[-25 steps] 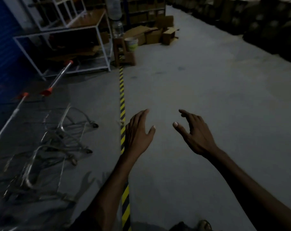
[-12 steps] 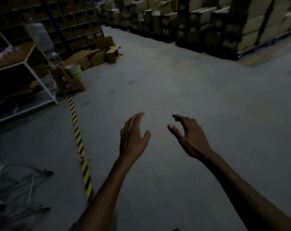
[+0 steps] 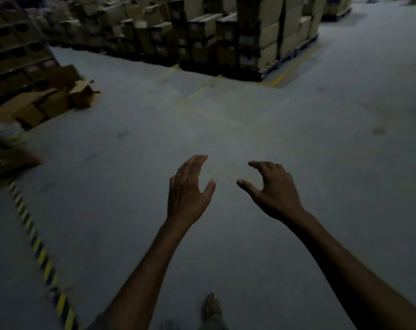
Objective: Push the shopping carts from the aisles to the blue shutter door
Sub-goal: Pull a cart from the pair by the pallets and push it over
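Neither a shopping cart nor the blue shutter door shows in the head view now. My left hand (image 3: 189,189) hovers over the bare grey floor at the centre, fingers apart and empty. My right hand (image 3: 272,189) hangs beside it to the right, fingers curled loosely apart, holding nothing. Both forearms reach in from the bottom edge. One of my feet (image 3: 211,306) shows at the bottom.
A yellow-and-black striped floor line (image 3: 39,253) runs along the lower left. Open cardboard boxes (image 3: 57,98) lie at the left by dark shelving (image 3: 14,58). Stacked cartons on pallets (image 3: 245,36) line the back. Grey concrete floor (image 3: 297,129) stretches ahead and to the right.
The view has swung right: the carts, white racks and blue door left the frame on the left, and the stacked cartons came into view. Both hands stayed raised and empty.
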The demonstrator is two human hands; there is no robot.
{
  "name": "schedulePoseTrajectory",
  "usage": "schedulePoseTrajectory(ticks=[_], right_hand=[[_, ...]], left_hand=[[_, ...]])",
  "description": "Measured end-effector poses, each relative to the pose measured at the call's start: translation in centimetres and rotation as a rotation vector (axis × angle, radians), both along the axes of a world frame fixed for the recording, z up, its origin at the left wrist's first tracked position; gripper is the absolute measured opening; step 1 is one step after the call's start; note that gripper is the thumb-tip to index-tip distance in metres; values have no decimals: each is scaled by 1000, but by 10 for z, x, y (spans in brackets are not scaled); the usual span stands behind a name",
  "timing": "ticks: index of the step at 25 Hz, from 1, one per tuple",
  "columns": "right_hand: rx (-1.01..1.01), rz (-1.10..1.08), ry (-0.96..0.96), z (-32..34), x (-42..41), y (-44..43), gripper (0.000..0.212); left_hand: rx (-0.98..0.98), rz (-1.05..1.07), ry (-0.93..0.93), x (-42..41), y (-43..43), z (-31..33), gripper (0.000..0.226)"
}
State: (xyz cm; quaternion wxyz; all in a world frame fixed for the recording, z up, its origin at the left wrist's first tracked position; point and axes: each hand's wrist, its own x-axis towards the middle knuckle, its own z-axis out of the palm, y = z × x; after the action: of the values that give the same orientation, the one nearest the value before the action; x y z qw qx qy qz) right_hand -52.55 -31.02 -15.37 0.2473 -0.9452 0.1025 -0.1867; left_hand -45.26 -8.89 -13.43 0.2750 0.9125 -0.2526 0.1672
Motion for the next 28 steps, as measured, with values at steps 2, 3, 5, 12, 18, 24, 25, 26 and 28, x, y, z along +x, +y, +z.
schedulePoseTrajectory(ticks=[2, 3, 5, 12, 18, 24, 25, 26, 28], right_hand=[[9, -47, 2, -5, 16, -20, 62], [-3, -66, 0, -6, 25, -30, 62], [-34, -117, 3, -5, 48, -48, 61], [-59, -303, -12, 10, 138, -87, 59], [-8, -442, -22, 15, 176, -139, 59], [-2, -550, -14, 4, 213, -239, 59], [2, -554, -17, 3, 221, -259, 59], [11, -554, -16, 2, 231, -283, 59], [40, -544, -10, 3, 249, -328, 61]], left_hand=[[-22, -63, -5, 37, -20, -5, 56], [-45, -81, -4, 56, -31, -8, 53], [-88, -127, 15, 96, -53, -12, 50], [-115, -318, 46, 224, -121, -6, 48], [-138, -457, 75, 287, -200, -4, 48], [-62, -599, 7, 332, -314, -12, 62], [-53, -616, 0, 340, -334, -12, 65], [-48, -628, 0, 349, -358, -11, 67], [-48, -636, 9, 367, -403, -8, 69]])
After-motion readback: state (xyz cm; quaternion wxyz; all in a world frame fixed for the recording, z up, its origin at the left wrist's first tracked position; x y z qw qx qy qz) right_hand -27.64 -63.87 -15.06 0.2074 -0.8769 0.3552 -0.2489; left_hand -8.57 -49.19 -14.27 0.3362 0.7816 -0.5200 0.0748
